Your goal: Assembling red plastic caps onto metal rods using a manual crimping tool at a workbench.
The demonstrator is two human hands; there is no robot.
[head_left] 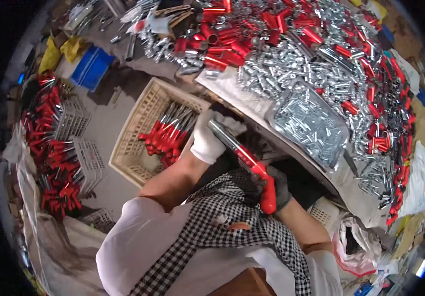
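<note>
A long tool [248, 159] with a silver metal tube and a red angled handle lies slanted across my lap; I cannot make out its exact kind. My left hand [207, 139], in a white glove, is closed around the tool near its silver upper end. Lower down, my right hand [280, 186], in a dark glove, grips the red handle, and its fingers are partly hidden behind it. Beside my left hand stands a cream plastic basket [129, 129] holding several similar red-handled tools [165, 135].
A workbench at the right carries a heap of silver metal parts [291, 69] and red tubes [230, 49]. On its near edge sits a clear tray [338, 150] of small pins. Red-handled tools [57, 153] are piled at the left, near a blue box [92, 67].
</note>
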